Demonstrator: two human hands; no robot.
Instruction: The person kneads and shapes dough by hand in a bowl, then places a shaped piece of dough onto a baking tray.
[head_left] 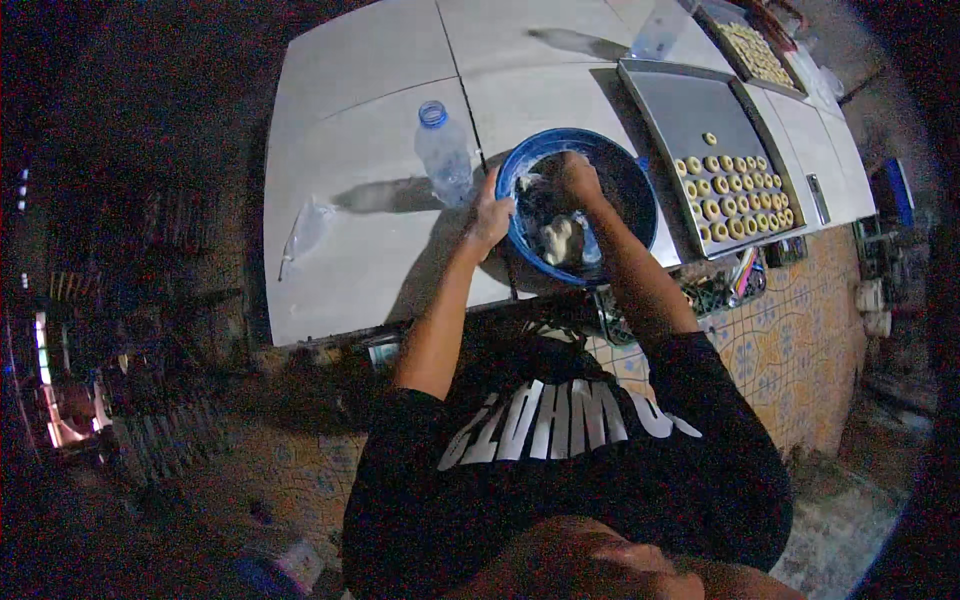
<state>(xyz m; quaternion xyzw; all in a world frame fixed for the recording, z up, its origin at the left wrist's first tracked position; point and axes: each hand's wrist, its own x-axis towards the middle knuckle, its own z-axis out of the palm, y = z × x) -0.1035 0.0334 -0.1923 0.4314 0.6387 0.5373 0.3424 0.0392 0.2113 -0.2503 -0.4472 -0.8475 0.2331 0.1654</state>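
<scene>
A round blue basin (648,185) stands on the white tiled table. My left hand (490,215) grips its left rim, thumb toward the inside. My right hand (578,182) reaches into the basin near the far wall, its fingers curled closed; whatever they hold is hidden. A pale lump of dough (557,240) lies at the basin's near side. Beside the lump is a bluish, shiny piece (588,242) that I cannot name for sure. White smears cling to the inner wall at the left.
Left of the basin stands a clear plastic bottle (444,160), uncapped, with a clear plastic bag (308,230) farther left. A metal tray (690,110) at the right carries rows of ring-shaped dough pieces. A second filled tray (757,55) and a clear container (660,32) stand beyond.
</scene>
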